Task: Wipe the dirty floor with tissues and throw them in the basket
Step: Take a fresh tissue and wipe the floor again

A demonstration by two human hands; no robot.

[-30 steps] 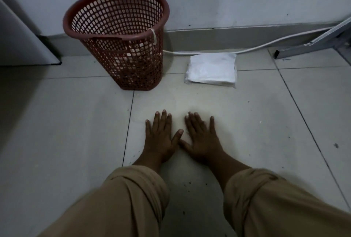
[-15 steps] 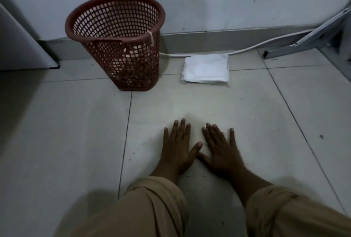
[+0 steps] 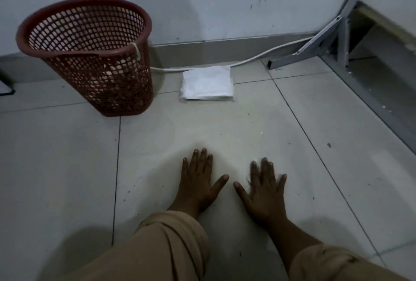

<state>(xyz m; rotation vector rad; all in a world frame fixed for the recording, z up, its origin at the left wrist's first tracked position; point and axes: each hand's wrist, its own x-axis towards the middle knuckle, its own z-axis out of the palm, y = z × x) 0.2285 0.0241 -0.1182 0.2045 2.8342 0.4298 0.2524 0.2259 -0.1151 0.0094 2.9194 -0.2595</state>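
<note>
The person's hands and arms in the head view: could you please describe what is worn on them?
Both hands, left hand and right hand, are bare, without gloves, rings or watch showing. Each forearm comes out of a tan sleeve, loose and bunched in folds above the wrist.

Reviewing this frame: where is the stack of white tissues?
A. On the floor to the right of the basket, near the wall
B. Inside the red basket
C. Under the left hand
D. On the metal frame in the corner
A: the tissues lie flat on the floor by the baseboard, just right of the basket, well beyond both hands.
</note>
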